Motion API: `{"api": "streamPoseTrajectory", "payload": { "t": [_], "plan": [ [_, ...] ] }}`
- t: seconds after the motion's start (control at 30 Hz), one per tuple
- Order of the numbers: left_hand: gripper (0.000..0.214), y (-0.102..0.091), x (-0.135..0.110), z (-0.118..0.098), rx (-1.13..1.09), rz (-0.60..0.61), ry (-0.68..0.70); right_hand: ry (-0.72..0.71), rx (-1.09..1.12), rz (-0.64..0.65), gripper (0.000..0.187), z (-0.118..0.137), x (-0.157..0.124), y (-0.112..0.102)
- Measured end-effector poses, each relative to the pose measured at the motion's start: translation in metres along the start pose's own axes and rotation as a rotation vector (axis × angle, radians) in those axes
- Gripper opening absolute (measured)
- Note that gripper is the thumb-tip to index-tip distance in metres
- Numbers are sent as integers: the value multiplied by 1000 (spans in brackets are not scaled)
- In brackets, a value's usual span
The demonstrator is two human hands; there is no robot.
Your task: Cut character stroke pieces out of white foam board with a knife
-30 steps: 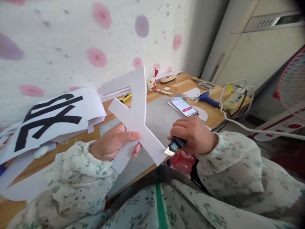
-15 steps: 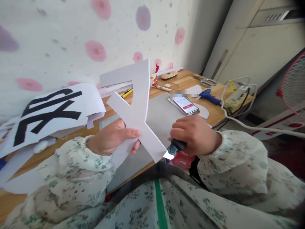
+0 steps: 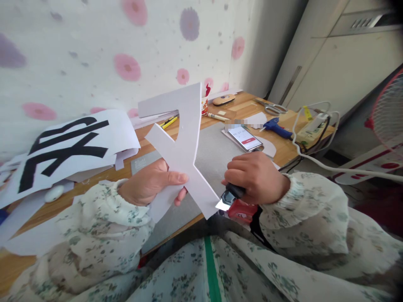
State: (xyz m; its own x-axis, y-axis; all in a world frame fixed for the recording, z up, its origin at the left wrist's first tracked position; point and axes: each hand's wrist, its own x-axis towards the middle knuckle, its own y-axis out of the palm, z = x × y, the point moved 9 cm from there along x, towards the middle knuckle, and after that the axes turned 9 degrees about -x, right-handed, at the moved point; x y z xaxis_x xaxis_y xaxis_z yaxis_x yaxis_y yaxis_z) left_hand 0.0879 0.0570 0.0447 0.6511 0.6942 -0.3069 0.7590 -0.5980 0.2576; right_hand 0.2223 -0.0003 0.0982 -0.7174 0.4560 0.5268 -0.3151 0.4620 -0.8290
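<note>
Cutout [image 3: 184,142] of white board is held up tilted over the near edge of the grey cutting mat [image 3: 214,147]; left hand [image 3: 147,184] pinches its lower limb, thumb in front, fingers curled behind. Right hand [image 3: 255,176] fisted tight round utility knife [image 3: 228,199], blade touching cutout's lower right tip. Phone [image 3: 244,138] lies at mat's far right corner

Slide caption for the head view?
Left hand holds a white cut-out board shape; right hand holds a black utility knife at its lower tip.
</note>
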Motion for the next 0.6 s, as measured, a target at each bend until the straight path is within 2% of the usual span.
{"api": "streamPoseTrajectory", "payload": {
  "t": [0.3, 0.47, 0.6],
  "plan": [
    [29, 7, -2, -1, 75, 45, -1, 49, 8, -18, 20, -8, -1, 1],
    [29, 6, -1, -2, 93, 40, 2, 272, 126, -9, 16, -35, -9, 9],
    [25, -2, 0, -3, 117, -22, 26, 467, 443, -35, 16, -47, -14, 16]
  ]
}}
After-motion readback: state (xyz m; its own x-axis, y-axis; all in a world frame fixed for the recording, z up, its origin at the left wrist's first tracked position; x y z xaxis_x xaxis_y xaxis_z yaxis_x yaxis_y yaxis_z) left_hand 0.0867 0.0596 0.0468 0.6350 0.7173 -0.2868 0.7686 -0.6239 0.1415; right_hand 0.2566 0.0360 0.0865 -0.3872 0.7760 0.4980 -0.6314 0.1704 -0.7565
